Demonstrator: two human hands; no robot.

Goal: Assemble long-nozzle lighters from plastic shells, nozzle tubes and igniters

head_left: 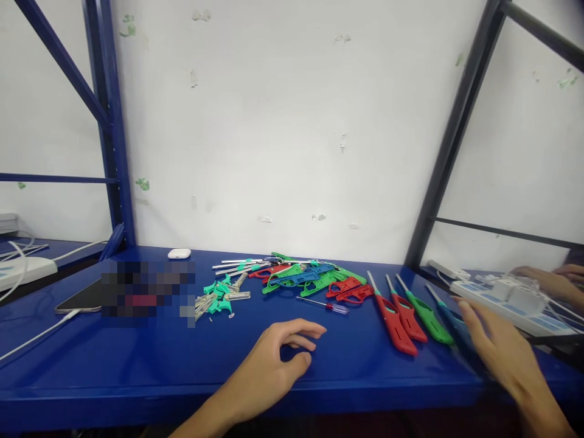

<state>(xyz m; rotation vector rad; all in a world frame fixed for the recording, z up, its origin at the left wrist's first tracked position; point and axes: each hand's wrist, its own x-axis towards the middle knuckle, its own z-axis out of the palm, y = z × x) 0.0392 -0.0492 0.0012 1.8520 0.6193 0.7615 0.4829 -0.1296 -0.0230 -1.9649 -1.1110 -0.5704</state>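
My left hand [276, 365] hovers above the front of the blue table, fingers loosely curved and apart, nothing in it. At the right, my right hand [502, 347] is at the handle of a blue long-nosed lighter [452, 319]; hand and handle are slightly blurred, and most fingertips are hidden. Left of it lie a green lighter [426, 317] and two red lighters, one nearer the green [410, 319] and one farther left [396, 322], side by side. A small screwdriver [335, 307] lies beyond my left hand, beside loose red casing halves [356, 291].
Green and blue casings [301, 277] are heaped at the back, with metal lighter tubes [237, 264] to their left. Turquoise triggers and clear parts [221, 298] lie nearer. A white earphone case [179, 253], a phone [82, 297] and a power strip [515, 304] flank them.
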